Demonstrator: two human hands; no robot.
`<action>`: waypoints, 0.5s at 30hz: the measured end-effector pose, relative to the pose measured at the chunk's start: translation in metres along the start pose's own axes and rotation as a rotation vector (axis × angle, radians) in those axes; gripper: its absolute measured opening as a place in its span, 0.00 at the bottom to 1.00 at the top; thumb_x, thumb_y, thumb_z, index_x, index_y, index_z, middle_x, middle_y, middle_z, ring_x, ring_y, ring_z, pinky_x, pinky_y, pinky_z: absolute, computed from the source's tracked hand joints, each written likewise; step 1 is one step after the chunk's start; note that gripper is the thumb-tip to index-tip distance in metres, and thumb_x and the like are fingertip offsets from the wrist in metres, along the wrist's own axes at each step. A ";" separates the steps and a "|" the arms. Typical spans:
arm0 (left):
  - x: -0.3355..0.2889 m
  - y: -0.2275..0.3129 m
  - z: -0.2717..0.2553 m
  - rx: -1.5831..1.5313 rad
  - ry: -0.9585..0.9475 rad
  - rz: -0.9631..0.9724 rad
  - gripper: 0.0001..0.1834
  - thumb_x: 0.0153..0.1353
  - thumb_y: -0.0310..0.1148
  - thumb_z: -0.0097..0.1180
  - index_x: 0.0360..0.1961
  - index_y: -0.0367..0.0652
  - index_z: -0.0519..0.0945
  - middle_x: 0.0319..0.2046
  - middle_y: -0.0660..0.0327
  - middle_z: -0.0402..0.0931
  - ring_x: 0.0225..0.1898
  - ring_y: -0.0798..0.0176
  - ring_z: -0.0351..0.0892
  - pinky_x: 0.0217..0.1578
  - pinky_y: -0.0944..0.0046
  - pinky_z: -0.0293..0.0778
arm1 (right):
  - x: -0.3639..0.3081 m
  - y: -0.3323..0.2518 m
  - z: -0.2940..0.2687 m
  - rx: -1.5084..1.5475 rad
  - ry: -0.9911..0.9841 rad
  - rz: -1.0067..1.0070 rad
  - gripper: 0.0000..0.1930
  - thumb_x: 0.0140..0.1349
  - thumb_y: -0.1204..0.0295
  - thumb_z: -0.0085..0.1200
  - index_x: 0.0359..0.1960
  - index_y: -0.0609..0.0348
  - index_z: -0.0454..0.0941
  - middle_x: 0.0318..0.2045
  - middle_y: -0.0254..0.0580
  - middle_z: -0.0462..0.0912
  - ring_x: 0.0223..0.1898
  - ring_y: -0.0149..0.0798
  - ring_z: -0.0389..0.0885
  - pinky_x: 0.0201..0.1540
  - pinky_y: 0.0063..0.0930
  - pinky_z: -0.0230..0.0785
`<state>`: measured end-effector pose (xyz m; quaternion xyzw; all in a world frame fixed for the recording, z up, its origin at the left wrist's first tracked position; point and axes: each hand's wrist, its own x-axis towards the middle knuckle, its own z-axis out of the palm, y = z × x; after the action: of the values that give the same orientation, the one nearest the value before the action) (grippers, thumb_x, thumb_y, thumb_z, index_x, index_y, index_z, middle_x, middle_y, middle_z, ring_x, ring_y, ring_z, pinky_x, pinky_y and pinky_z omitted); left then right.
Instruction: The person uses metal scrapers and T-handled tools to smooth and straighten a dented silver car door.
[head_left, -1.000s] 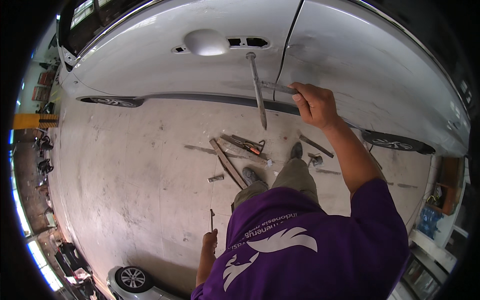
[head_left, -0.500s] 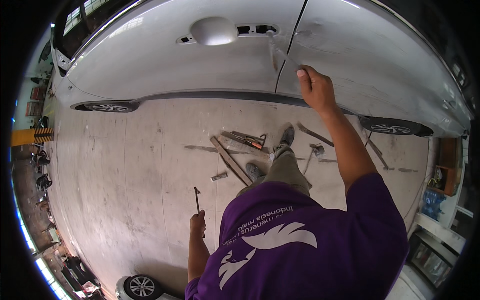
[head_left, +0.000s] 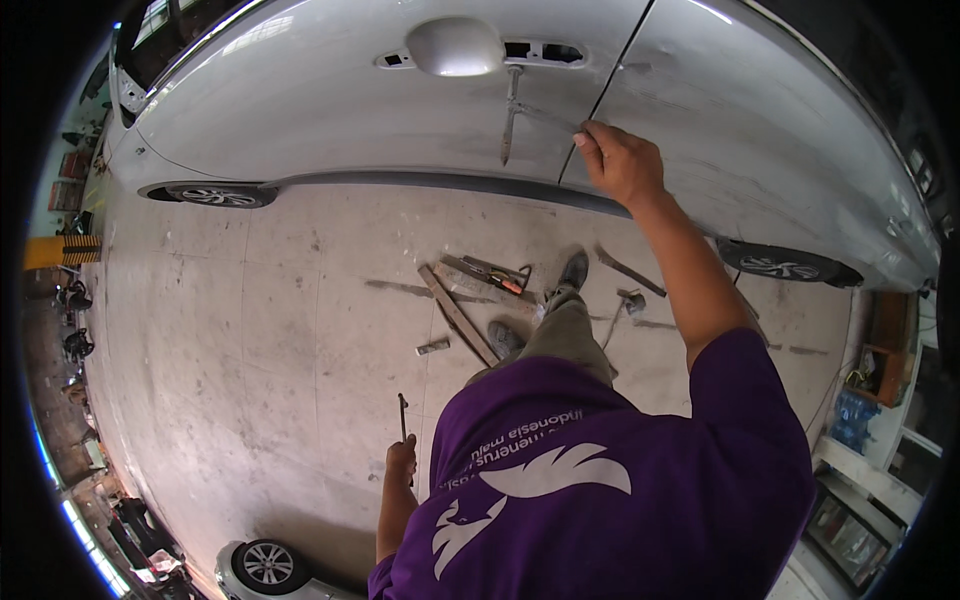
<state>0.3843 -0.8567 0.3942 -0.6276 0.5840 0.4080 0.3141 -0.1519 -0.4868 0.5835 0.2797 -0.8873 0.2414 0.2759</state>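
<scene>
My right hand [head_left: 625,165] is wrapped round the handle of a long-headed body hammer [head_left: 510,115]. The hammer's narrow head stands roughly upright in view, in front of a silver car door [head_left: 330,125] just below the handle recess. A rounded door handle cup [head_left: 455,47] and open slots show there; whether the hammer touches the panel I cannot tell. Low at my left side, my left hand [head_left: 400,460] grips a thin dark metal rod [head_left: 403,418] with a small bent end. Scuffs and a dent mark the neighbouring panel [head_left: 720,120].
By my shoes lie wooden bars [head_left: 457,315], an orange-handled tool [head_left: 505,282], a small block [head_left: 433,347] and a mallet-like tool [head_left: 632,300]. Another car's wheel [head_left: 268,565] is behind at lower left. A blue water jug [head_left: 855,420] stands at right.
My right hand and the hammer have swung left, off the handle slots, and the head now shows more plainly. My left hand with the rod has dropped slightly. The view has shifted a little.
</scene>
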 end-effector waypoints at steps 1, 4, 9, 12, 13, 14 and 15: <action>0.000 -0.001 0.000 -0.001 0.014 0.007 0.23 0.64 0.51 0.56 0.28 0.40 0.73 0.13 0.65 0.65 0.10 0.67 0.63 0.11 0.63 0.58 | 0.002 -0.005 0.000 0.004 0.007 -0.018 0.12 0.68 0.57 0.52 0.35 0.50 0.80 0.21 0.37 0.82 0.21 0.45 0.82 0.22 0.38 0.73; -0.007 -0.002 0.001 -0.042 0.017 0.007 0.23 0.64 0.51 0.55 0.27 0.40 0.72 0.13 0.65 0.64 0.10 0.66 0.63 0.11 0.63 0.59 | 0.003 0.006 0.008 -0.076 -0.016 0.003 0.12 0.68 0.57 0.52 0.34 0.50 0.80 0.21 0.37 0.82 0.21 0.45 0.82 0.22 0.38 0.73; -0.006 -0.001 0.003 -0.031 0.018 0.012 0.23 0.65 0.51 0.55 0.27 0.41 0.72 0.12 0.66 0.62 0.10 0.67 0.62 0.11 0.64 0.58 | 0.004 -0.001 -0.002 -0.006 -0.048 -0.107 0.11 0.67 0.57 0.52 0.34 0.49 0.79 0.21 0.36 0.83 0.21 0.45 0.82 0.21 0.38 0.72; -0.003 0.006 0.009 -0.149 0.006 0.042 0.22 0.65 0.51 0.55 0.26 0.42 0.72 0.13 0.66 0.63 0.10 0.67 0.61 0.11 0.64 0.58 | 0.006 0.014 -0.003 -0.124 -0.127 -0.062 0.11 0.65 0.57 0.54 0.34 0.48 0.79 0.21 0.36 0.82 0.21 0.45 0.81 0.20 0.37 0.71; -0.004 0.006 0.007 -0.119 0.014 0.038 0.22 0.65 0.51 0.55 0.26 0.42 0.72 0.13 0.66 0.62 0.10 0.67 0.61 0.11 0.64 0.57 | 0.002 0.013 -0.007 -0.072 -0.096 -0.087 0.11 0.65 0.57 0.54 0.34 0.48 0.79 0.21 0.36 0.82 0.21 0.45 0.81 0.20 0.37 0.71; -0.007 0.006 0.007 -0.091 0.021 0.034 0.22 0.65 0.51 0.55 0.27 0.42 0.72 0.13 0.67 0.62 0.10 0.68 0.61 0.11 0.64 0.57 | -0.003 0.011 -0.011 -0.021 -0.065 -0.115 0.11 0.65 0.57 0.54 0.34 0.48 0.79 0.21 0.36 0.82 0.21 0.45 0.81 0.20 0.37 0.71; -0.010 0.008 0.007 -0.063 0.027 0.030 0.22 0.65 0.50 0.55 0.27 0.42 0.71 0.13 0.67 0.62 0.10 0.68 0.61 0.11 0.65 0.57 | -0.006 0.012 -0.014 0.030 -0.034 -0.143 0.11 0.65 0.57 0.54 0.34 0.48 0.79 0.20 0.36 0.82 0.21 0.45 0.81 0.21 0.37 0.71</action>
<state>0.3757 -0.8470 0.4002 -0.6340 0.5842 0.4223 0.2801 -0.1502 -0.4678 0.5863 0.3504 -0.8659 0.2296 0.2733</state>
